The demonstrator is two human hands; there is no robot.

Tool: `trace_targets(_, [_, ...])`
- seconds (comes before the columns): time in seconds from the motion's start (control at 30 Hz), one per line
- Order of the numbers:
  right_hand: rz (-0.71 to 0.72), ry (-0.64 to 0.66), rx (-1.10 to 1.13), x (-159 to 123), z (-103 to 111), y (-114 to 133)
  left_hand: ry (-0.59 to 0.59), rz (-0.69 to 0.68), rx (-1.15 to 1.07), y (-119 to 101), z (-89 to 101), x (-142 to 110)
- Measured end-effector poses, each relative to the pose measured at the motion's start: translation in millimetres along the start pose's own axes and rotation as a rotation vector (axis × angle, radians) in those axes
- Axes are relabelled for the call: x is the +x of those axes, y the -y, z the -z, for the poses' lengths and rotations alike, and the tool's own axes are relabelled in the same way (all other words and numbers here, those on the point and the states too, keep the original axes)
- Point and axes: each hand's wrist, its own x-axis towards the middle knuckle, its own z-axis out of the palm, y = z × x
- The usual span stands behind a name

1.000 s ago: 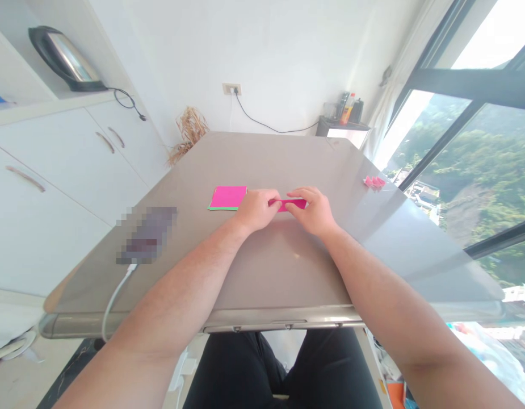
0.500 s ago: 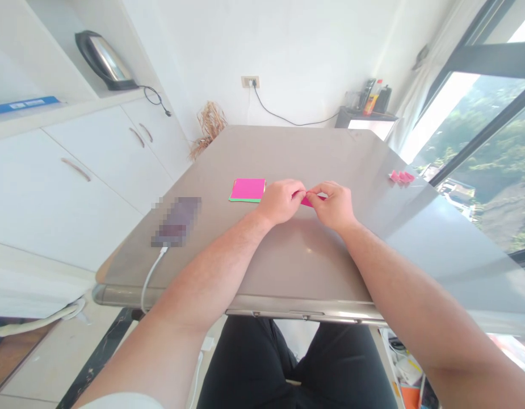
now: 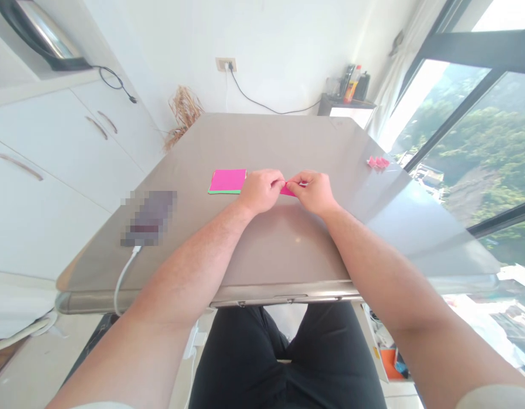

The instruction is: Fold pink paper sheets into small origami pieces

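Over the middle of the table, my left hand [image 3: 261,191] and my right hand [image 3: 312,191] meet fingertip to fingertip. Both pinch one small piece of bright pink paper [image 3: 288,192], mostly covered by my fingers, so its folded shape is hard to make out. Just left of my left hand lies a stack of coloured paper [image 3: 228,180], pink on top with a green edge showing below. Far off to the right, several small pink folded paper pieces [image 3: 378,163] sit in a row near the table's edge.
A blurred-out dark phone [image 3: 149,218] with a white cable [image 3: 125,275] lies on the left of the grey table [image 3: 279,244]. Behind the table stand dried stalks [image 3: 183,113] and a low cabinet [image 3: 345,108] with bottles. A window [image 3: 470,130] is at the right.
The whole view has shifted, so everything sits further left in it. My hands keep their pinch on the pink paper with hardly any change in pose.
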Motion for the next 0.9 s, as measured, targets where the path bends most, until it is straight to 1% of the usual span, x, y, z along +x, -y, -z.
trace_targets(0.1, [-0.013, 0.031, -0.008, -0.1, -0.3, 0.3, -0.005, 0.006, 0.008, -0.2, 0.8, -0.4])
trace_targets(0.23, [0.013, 0.065, -0.007, 1.8, -1.3, -1.1, -0.014, 0.034, 0.067, 0.7, 3.0, 0.4])
trace_targets(0.5, [-0.014, 0.017, -0.051, 5.5, 6.0, -8.7, -0.034, 0.151, 0.139, 3.7, 9.5, 1.6])
trace_targets(0.6, [-0.01, 0.027, -0.058, 5.7, 9.4, -8.8, -0.027, 0.137, 0.11, 1.5, 8.7, 0.5])
trace_targets(0.73, [-0.028, 0.047, -0.043, 5.7, 13.8, -6.9, -0.018, 0.085, 0.064, -4.3, 7.0, 0.1])
trace_targets(0.9, [0.024, 0.091, -0.015, 4.3, 13.0, -3.9, -0.018, 0.05, 0.031, -8.6, 4.5, 0.7])
